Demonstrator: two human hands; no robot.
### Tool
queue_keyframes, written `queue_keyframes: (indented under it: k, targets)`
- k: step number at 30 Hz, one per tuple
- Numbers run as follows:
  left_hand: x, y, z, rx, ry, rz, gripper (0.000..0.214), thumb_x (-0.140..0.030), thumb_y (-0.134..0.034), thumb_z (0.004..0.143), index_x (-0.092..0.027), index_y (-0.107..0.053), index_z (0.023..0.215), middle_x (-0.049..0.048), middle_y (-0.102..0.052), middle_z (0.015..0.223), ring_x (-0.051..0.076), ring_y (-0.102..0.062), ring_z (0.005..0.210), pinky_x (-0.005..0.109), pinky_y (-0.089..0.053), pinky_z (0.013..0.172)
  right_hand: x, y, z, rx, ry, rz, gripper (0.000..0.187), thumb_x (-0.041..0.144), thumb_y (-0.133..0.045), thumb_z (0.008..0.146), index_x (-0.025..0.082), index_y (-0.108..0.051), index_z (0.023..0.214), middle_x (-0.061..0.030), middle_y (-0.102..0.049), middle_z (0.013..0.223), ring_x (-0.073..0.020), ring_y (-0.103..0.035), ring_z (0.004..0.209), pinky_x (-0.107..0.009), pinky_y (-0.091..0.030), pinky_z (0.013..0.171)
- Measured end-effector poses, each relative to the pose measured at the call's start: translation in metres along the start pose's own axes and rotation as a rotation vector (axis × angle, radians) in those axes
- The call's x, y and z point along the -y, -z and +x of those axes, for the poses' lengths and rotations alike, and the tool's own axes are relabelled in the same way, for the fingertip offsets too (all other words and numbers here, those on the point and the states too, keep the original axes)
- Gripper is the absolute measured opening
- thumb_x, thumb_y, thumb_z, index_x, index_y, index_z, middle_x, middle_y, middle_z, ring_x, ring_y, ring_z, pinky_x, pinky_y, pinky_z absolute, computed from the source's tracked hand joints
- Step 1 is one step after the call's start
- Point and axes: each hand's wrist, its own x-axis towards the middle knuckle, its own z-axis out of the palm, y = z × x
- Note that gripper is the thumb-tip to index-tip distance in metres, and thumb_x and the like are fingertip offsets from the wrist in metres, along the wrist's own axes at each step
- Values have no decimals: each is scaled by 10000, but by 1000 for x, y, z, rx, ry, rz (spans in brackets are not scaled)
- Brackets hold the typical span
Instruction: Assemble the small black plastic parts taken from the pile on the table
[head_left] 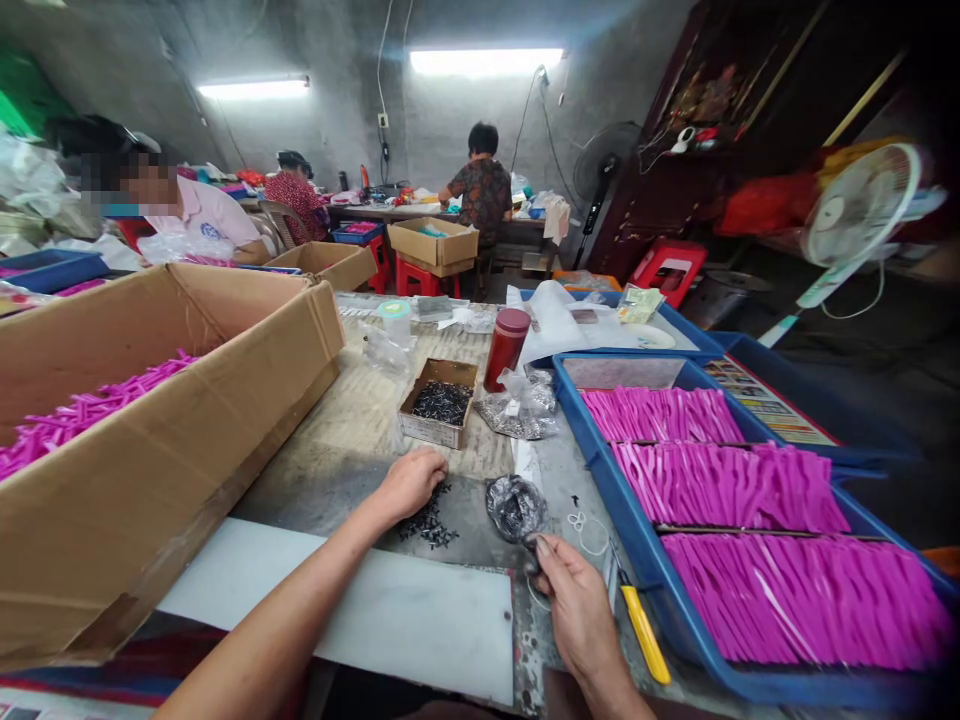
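Observation:
My left hand (409, 485) is over the workbench, its fingers curled together at the edge of a loose pile of small black pieces (431, 528). Whatever those fingertips may hold is hidden. With thumb and fingers, my right hand (581, 600) pinches the near edge of a crumpled dark plastic bag (516, 506), whose round mouth faces up. Just beyond my left hand stands a small cardboard box (435, 432) filled with similar dark pieces. A yellow-handled tool (643, 632) and a loop of white string (589, 530) lie right of the bag.
On the left, a large cardboard box (247, 410) holds pink sticks. A blue crate (607, 470) with rows of pink pieces borders the right. A red canister (506, 348) and clear bag (521, 405) stand behind. A white board (360, 600) lies in front. Several people sit farther back.

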Motion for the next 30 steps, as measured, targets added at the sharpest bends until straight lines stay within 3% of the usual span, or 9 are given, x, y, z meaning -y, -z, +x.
queue_keyframes:
  k: [11,17,30]
  targets:
    - [-6,-5,2,123,-8,123,135,-227,-495,681,-178,-563,787,44,-541,797,188,-485,812,254,-375,685,-3,-1,0,1,-18,14,281,395,-559,627,135,-600,725,42,-451,493,-74,-299,413,-204,-212,397]
    - [-8,-11,5,145,0,149,138,-145,-445,692,-158,-559,769,63,-533,793,193,-470,810,271,-364,696,-2,-2,-1,7,-21,26,292,395,-554,639,124,-592,740,42,-429,494,-67,-276,413,-199,-194,387]
    - [-12,-2,5,32,-95,109,178,-153,-337,747,-152,-511,711,44,-502,726,162,-451,710,263,-360,648,-7,-2,2,15,-6,-12,286,401,-530,657,132,-596,726,55,-372,470,-74,-257,427,-200,-190,402]
